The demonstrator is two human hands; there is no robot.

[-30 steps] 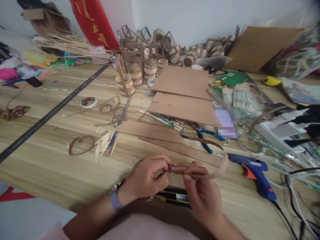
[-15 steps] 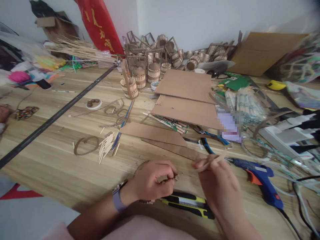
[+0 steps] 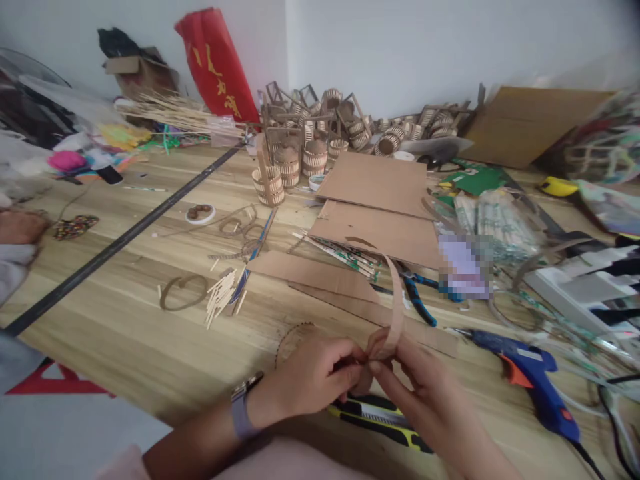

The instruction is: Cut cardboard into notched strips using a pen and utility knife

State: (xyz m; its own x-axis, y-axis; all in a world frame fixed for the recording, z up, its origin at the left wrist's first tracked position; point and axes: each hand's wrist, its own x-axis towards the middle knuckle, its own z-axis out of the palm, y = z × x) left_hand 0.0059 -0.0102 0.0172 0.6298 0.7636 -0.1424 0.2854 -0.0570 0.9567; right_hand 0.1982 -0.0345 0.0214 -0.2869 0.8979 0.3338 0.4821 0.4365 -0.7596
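Note:
Near the table's front edge, my left hand [image 3: 317,375] is closed, its fingertips pinching a ridged, dark-dotted strip [image 3: 286,339] that curves in a loop behind the hand. My right hand [image 3: 425,393] pinches the lower end of a flat, light brown strip [image 3: 398,300], which bends upward and to the left. The fingertips of both hands meet where the strips come together; the exact joint is hidden by them. A yellow and black utility knife [image 3: 370,417] lies just under my hands. To the right rests a blue glue gun [image 3: 525,373] with an orange trigger.
Cardboard pieces [image 3: 373,223] and blue-handled pliers [image 3: 419,301] lie ahead. Short sticks [image 3: 220,297] and a coiled strip [image 3: 183,292] are on the left. Small slatted baskets [image 3: 287,163] stand at the back, a power strip [image 3: 570,287] at right. Another person's hand [image 3: 23,227] shows far left.
My right hand has moved left and down to meet my left hand's fingertips. The light brown strip now stands up in an arc. The view has shifted slightly.

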